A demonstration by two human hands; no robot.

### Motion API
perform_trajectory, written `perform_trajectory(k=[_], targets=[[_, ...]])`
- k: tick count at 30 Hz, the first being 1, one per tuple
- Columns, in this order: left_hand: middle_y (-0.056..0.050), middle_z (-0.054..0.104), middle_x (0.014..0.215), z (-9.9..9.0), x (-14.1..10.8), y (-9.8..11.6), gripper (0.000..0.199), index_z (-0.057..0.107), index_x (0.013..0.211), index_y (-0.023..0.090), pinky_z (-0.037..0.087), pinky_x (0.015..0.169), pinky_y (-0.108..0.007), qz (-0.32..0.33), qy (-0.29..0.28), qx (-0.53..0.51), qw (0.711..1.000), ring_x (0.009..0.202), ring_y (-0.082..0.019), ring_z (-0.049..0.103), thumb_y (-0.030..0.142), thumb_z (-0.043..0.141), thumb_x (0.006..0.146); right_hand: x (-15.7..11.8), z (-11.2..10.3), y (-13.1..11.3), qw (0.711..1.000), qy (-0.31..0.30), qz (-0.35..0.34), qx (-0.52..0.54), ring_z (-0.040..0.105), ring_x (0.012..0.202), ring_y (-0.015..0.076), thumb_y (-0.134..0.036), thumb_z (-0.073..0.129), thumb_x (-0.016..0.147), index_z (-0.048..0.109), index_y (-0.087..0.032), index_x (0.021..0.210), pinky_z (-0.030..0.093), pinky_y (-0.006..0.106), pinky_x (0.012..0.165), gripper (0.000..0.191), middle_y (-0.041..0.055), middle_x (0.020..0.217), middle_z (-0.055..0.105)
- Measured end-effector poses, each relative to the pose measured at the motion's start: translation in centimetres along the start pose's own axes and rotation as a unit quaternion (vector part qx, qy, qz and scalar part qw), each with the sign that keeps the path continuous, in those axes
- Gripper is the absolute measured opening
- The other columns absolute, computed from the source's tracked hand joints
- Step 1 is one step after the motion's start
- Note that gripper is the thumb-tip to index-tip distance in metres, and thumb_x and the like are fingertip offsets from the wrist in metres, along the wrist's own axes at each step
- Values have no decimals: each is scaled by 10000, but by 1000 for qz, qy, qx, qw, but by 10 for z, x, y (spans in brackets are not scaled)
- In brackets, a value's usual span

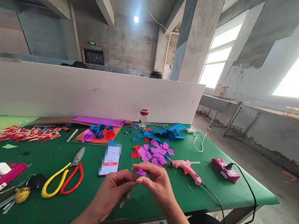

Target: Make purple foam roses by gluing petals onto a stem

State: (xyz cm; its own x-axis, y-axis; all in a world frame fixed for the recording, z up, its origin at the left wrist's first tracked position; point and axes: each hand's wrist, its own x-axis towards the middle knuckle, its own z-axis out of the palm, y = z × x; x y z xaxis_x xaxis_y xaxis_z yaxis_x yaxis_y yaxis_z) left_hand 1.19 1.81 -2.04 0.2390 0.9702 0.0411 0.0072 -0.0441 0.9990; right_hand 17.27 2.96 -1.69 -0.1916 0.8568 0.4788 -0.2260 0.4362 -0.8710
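Observation:
A small purple paper flower [141, 173] is held above the front of the green table. My right hand [156, 184] pinches it between thumb and fingers. From the other side, my left hand [118, 186] has thumb and forefinger closed just under the flower, perhaps on its stem, which my fingers hide. Beyond my hands lies a pile of loose purple paper petals [155, 152], with red petals [135, 153] beside it. A pink hot glue gun [187, 169] rests to the right of my right hand. Near my left hand a phone [110, 162] lies face up.
Yellow-and-red-handled scissors [66, 176] lie left. Finished paper roses [97, 132], blue crepe paper [168, 131] and a glass jar [143, 119] stand toward the white partition [88, 92]. A magenta power strip [225, 170] with a black cord sits right; keys with a yellow charm [22, 195] lie front left.

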Motion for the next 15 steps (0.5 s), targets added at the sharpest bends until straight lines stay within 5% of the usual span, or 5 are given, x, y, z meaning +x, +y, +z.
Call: perform_trajectory(k=[5, 15], targets=[[9, 533, 594, 2, 0, 1, 254, 726, 761, 164, 383, 326, -185, 1, -7, -1, 1000, 447, -93, 485, 416, 704, 741, 1, -1, -6, 1000, 3, 21, 13, 648, 756, 191, -320, 780, 707, 778, -244, 799, 500, 294, 727, 119, 32, 768, 733], [25, 503, 552, -2, 0, 6, 303, 707, 705, 193, 409, 334, -197, 29, -1, 32, 999, 414, -93, 477, 494, 687, 733, 1, -5, -12, 998, 10, 48, 33, 662, 726, 174, -296, 815, 660, 756, -225, 815, 518, 272, 707, 181, 18, 746, 725]])
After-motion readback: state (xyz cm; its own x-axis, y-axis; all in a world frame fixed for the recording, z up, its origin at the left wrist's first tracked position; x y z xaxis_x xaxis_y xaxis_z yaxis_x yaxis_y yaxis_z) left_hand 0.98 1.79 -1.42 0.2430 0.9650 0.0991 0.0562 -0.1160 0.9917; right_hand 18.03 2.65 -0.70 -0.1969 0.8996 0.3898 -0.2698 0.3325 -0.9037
